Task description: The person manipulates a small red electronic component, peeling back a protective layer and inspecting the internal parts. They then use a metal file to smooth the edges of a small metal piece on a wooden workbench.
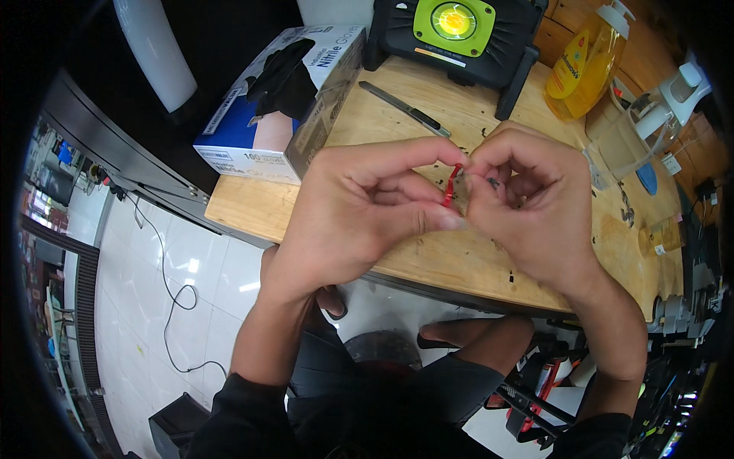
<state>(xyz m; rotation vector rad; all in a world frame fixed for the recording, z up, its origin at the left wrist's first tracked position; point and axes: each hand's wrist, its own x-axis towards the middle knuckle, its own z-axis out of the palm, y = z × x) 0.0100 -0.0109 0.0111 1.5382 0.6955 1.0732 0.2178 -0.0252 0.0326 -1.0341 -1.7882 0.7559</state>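
A thin black cable (187, 371) snakes over the white tile floor (122, 306), well to the left of the work light (489, 57), a black-cased lamp with a bright green face, switched on. Left of that light too, but up on the wooden tabletop (252, 205), stands a blue-and-white glove box (306, 118), a black glove (287, 73) poking out of its slot. The left hand (344, 206) is raised on the person's side of the light, off to its left; its thumb and index finger curl toward each other, pinching a small, slightly bent red strip (450, 187). A slim knife (405, 109) with a dark handle lies slantwise just in front of the light's left half. The red strip is straight out from the light toward the person, above the tabletop, its upper end near the left index fingertip and its lower end by the thumb. The right hand (527, 191) is in front of the light's right side, fingers curled in and touching the left fingertip; I cannot tell whether they pinch the strip. Right of the light stand a yellow bottle (585, 69) with a white pump and, farther right, a clear spray bottle (680, 96). A blue oval pad (646, 180) lies right of the light and nearer the person.
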